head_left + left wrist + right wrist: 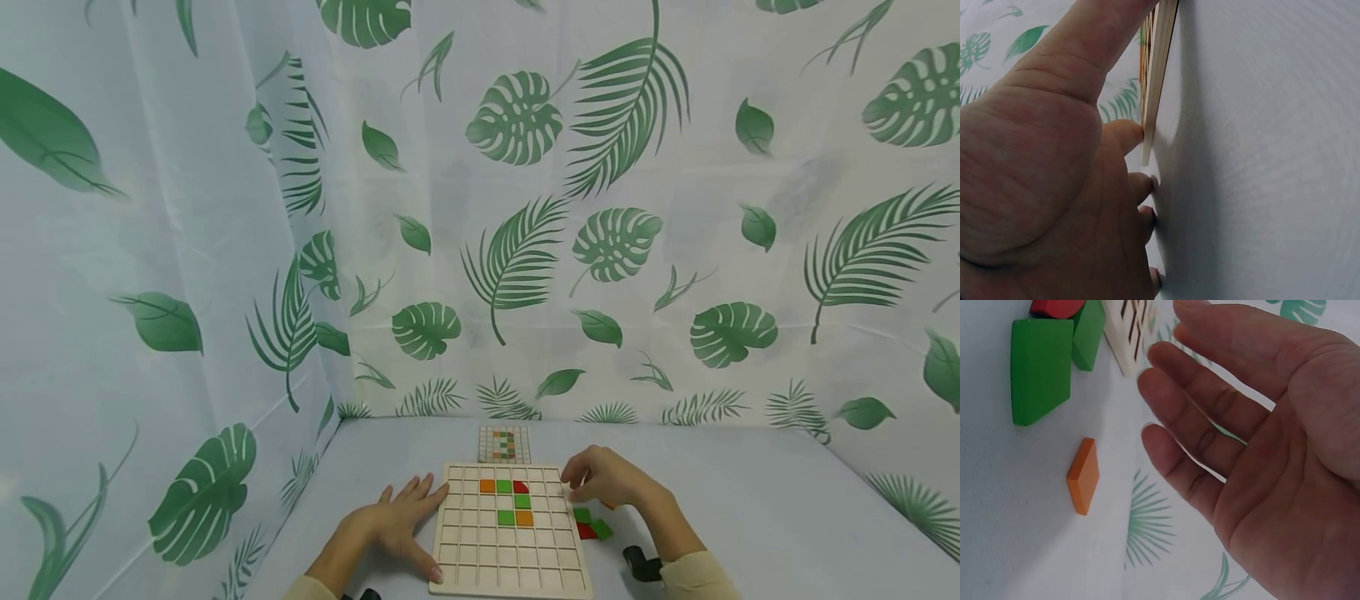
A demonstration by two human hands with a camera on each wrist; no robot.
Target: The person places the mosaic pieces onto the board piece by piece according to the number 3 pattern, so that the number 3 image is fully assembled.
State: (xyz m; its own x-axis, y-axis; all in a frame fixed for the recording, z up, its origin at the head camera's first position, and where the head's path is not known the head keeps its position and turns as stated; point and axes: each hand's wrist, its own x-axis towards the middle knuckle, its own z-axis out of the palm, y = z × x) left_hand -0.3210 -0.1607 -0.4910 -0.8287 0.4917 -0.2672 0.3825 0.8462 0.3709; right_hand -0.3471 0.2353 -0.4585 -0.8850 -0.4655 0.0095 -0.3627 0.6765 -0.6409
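Observation:
A pale wooden grid board [480, 554] lies on the table with several coloured tiles in its upper cells, among them an orange tile [487, 486], a green tile [504, 487] and a red tile [521, 487] with a rounded side. My left hand [397, 525] rests spread along the board's left edge, thumb at the near corner and index finger higher up. Over the board's right edge, my right hand [611, 477] hovers with loosely bent fingers. Nothing shows in its grasp. Below it lie loose green [1041, 372], red [1057, 307] and orange [1085, 478] pieces.
Behind the board is a small card [504, 445] printed with a coloured grid pattern. A leaf-printed curtain [525, 275] rises along the back and left of the table. A black strap-like device [641, 564] sits by the right wrist.

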